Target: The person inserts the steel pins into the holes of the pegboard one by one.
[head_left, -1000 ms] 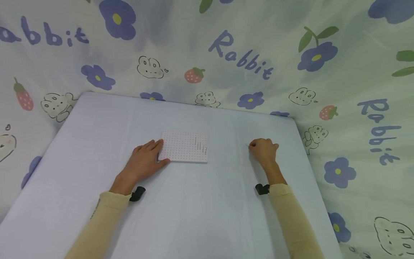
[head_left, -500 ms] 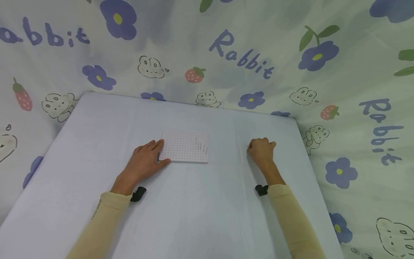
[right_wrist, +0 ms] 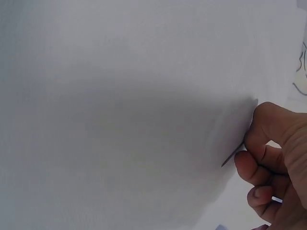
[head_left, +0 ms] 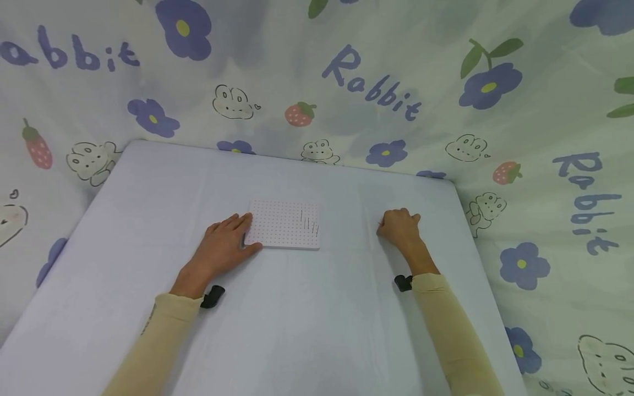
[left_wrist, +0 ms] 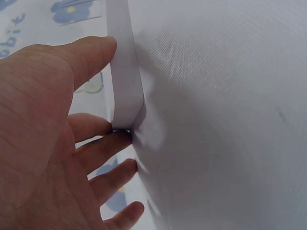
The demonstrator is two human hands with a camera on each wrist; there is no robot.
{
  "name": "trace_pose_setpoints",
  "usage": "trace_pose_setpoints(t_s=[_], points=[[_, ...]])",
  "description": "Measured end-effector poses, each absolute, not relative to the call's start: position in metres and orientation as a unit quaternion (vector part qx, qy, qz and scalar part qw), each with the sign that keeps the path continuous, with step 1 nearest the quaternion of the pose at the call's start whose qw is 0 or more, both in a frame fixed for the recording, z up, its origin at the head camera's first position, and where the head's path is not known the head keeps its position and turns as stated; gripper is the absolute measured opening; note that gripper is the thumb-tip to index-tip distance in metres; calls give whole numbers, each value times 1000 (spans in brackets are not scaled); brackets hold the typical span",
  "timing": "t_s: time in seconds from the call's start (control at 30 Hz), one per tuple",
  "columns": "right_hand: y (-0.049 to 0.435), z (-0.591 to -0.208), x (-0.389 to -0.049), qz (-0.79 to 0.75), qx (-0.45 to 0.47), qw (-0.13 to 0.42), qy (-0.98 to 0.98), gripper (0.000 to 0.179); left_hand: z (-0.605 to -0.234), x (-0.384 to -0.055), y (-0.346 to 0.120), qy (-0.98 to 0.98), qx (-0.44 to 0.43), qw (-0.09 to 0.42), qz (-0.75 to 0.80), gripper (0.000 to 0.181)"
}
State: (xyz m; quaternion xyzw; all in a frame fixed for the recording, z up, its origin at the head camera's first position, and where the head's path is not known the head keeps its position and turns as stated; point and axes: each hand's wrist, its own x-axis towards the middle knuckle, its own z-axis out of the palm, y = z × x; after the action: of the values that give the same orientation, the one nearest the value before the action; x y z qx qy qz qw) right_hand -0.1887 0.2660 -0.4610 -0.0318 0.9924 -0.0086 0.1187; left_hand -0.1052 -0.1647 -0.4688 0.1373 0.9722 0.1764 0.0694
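A white board with rows of small holes (head_left: 277, 231) lies on the white table. Several thin dark pins (head_left: 306, 223) stand in its right part. My left hand (head_left: 223, 245) rests against the board's left side, with its fingers fairly straight and its thumb at the front edge. In the left wrist view, thumb and fingertips touch the board's pale side wall (left_wrist: 125, 72). Well to the right of the board, my right hand (head_left: 400, 226) is low over the table. Between thumb and forefinger it pinches a thin dark pin (right_wrist: 232, 154), whose far end is hidden by the fingers.
White cloth covers the table (head_left: 307, 319). Behind it and to the right hangs a curtain (head_left: 277, 66) printed with flowers, rabbits and strawberries. A black wrist camera (head_left: 213, 296) sits under the left wrist, another (head_left: 403, 282) under the right.
My right hand has turned slightly, and its fingers are curled more tightly. The pin's tip shows less past them in the head view. The left hand and the board stay in place.
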Motion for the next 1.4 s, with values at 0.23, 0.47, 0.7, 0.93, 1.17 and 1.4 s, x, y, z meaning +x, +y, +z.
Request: trace_pose_setpoints(t_s=[0.23,0.47,0.7,0.93,1.17,1.4], points=[[266,-464,-187,-58,-33,112,992,17,-469,-105,-165,972,138,74,175,81],[243,-449,-177,-251,-38,54,966,12,-469,-106,-166,972,135,75,176,82],[202,-443,-158,-359,-77,-3,930,10,-468,-106,-166,972,134,80,176,82],[167,-451,-140,-413,-88,-22,906,7,-466,-106,-166,972,134,79,177,81],[151,-460,-135,-414,-100,-17,905,6,-466,-106,-166,972,136,80,175,81],[145,-468,-132,-409,-100,-6,907,7,-467,-106,-167,972,135,80,174,82]])
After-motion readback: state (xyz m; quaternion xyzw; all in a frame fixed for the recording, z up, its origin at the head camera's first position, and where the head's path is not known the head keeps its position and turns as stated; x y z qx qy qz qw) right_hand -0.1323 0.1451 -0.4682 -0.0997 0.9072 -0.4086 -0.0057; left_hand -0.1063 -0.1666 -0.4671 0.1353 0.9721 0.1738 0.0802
